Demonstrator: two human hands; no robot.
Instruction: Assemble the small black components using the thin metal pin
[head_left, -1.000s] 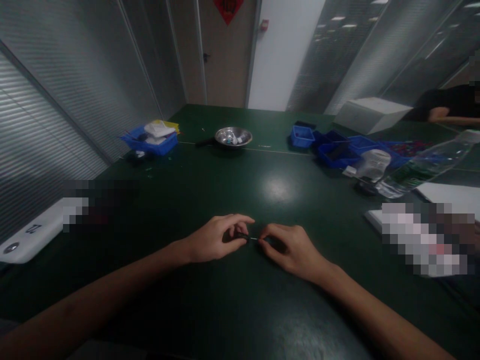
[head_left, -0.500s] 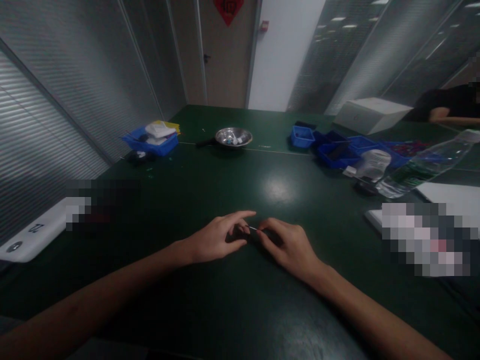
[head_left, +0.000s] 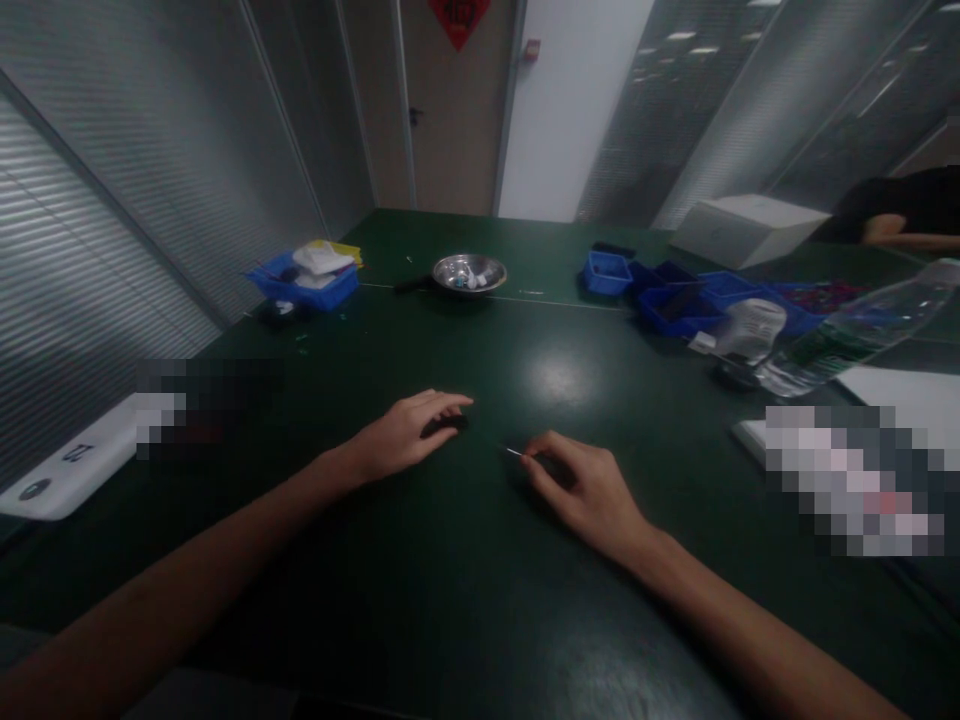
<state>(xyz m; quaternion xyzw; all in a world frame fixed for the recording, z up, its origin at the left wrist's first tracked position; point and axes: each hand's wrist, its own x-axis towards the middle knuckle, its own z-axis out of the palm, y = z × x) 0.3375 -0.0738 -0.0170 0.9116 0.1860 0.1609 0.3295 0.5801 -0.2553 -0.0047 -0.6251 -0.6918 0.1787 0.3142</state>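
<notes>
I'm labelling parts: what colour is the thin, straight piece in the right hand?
The thin, straight piece looks whitish where it shows, in the head view.

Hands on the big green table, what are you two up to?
One person has both hands low over the green table. The right hand pinches a thin pale stick between thumb and fingers, its tip pointing toward the left hand. The left hand is apart from it, with a dark patch under its fingers, too murky to tell whether it's a thing or shadow. Farther back sits a metal pan with small things in it.
</notes>
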